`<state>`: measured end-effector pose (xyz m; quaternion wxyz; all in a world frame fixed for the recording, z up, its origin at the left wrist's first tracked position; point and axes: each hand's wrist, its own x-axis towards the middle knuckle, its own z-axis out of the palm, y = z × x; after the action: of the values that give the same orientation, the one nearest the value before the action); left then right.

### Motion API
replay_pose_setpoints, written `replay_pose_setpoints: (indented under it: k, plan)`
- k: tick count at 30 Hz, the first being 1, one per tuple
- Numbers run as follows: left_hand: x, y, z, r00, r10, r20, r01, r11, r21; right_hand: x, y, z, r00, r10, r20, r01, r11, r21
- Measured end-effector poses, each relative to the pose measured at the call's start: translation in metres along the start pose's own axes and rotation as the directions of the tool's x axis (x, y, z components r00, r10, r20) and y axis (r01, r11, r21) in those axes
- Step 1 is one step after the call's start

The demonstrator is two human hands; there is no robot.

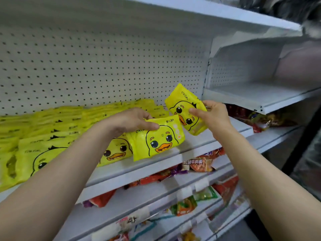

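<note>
While the left hand (132,120) is curling its fingers over the front duck pack (156,141), standing at the near edge of the shelf (199,141), the right hand (212,115) is pinching the raised duck pack (184,108) in its fingers, tilted just up and right of it; both yellow wrappers are showing "Ckak", with matching packs (52,122) lying leftward.

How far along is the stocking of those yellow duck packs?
Done: rows of duck packs fill the shelf at left. In hand: the left hand grips the front pack; the right hand holds a raised pack in the air. Left: probably the bare stretch at the right end.
</note>
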<state>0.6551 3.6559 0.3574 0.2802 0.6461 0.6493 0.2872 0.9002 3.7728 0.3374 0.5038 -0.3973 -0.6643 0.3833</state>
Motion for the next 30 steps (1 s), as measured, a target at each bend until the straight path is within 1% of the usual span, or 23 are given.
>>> replay_pose_setpoints:
  k: [3, 7, 10, 13, 16, 19, 24, 27, 30]
  plan:
    - [0.033, 0.004, 0.004, 0.999, -0.031, 0.012, 0.031, 1.000, -0.002, 0.032, 0.018, -0.006, 1.000, -0.001, 0.003, 0.001, 1.000, 0.030]
    - [0.067, 0.014, 0.010, 0.995, -0.080, 0.061, 0.080, 0.997, 0.002, 0.074, 0.040, -0.016, 1.000, 0.012, 0.018, -0.013, 0.997, 0.075]
    - [0.095, 0.022, 0.016, 0.994, -0.113, 0.005, 0.113, 0.993, 0.039, 0.109, 0.052, -0.020, 0.998, 0.000, 0.060, -0.005, 0.996, 0.088]
    - [0.123, 0.028, 0.021, 0.989, -0.147, -0.037, 0.149, 0.987, 0.068, 0.142, 0.060, -0.027, 0.991, -0.039, 0.132, 0.025, 0.994, 0.104]
    - [0.155, 0.036, 0.027, 0.981, -0.180, -0.071, 0.185, 0.980, 0.077, 0.174, 0.071, -0.041, 0.974, -0.106, 0.202, 0.085, 0.990, 0.110]
    - [0.187, 0.048, 0.035, 0.976, -0.197, -0.093, 0.203, 0.978, 0.056, 0.206, 0.084, -0.059, 0.957, -0.168, 0.239, 0.150, 0.985, 0.090]
    - [0.234, 0.059, 0.048, 0.950, -0.277, -0.144, 0.289, 0.955, 0.068, 0.251, 0.106, -0.083, 0.935, -0.225, 0.274, 0.205, 0.974, 0.099]
    - [0.254, 0.058, 0.053, 0.925, -0.318, -0.210, 0.340, 0.937, 0.079, 0.265, 0.114, -0.087, 0.916, -0.245, 0.318, 0.223, 0.969, 0.106]
    - [0.268, 0.054, 0.053, 0.902, -0.359, -0.241, 0.387, 0.919, 0.080, 0.274, 0.121, -0.084, 0.901, -0.257, 0.349, 0.225, 0.965, 0.132]
